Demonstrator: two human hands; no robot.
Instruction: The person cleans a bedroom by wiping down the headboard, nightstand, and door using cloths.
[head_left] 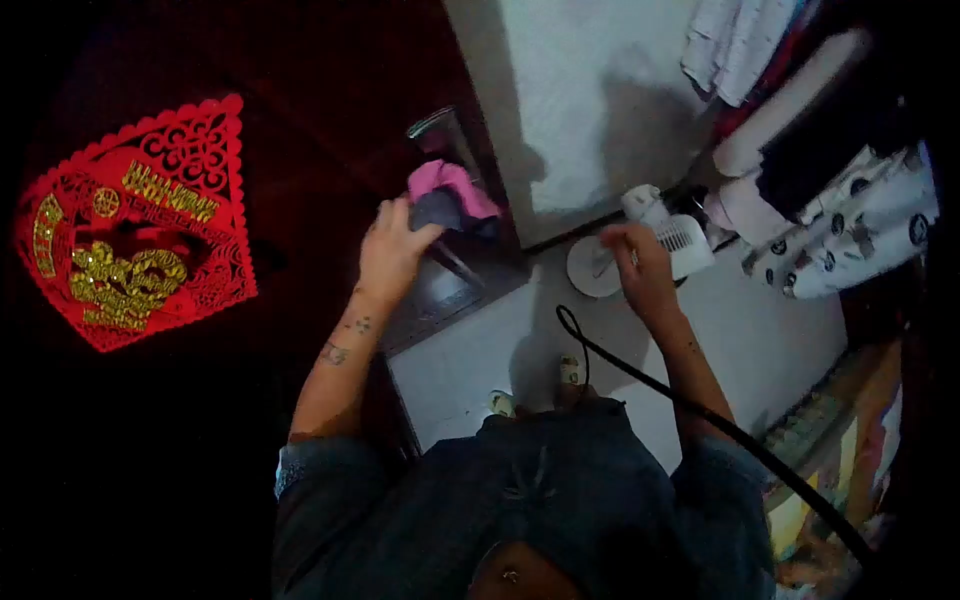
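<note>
My left hand (392,250) is closed on the edge of a dark grey cloth (437,212), thumb on the near side. A bright pink cloth (452,185) lies bunched right against the grey one; whether they are one piece I cannot tell. Both are over a dark, shiny surface (447,290). My right hand (642,268) is raised on the other side with its fingers curled together. What it holds, if anything, is too dim to name. Beneath it, partly hidden, a white appliance (685,245) with a slotted grille and round base (592,268) stands on the floor.
A red cut-paper decoration (225,200) with gold lettering is on the dark surface at left. Clothes (740,45) hang at upper right above patterned fabric (850,230). A black cable (700,408) loops across in front of my right forearm. Pale floor tiles (450,385) surround my feet.
</note>
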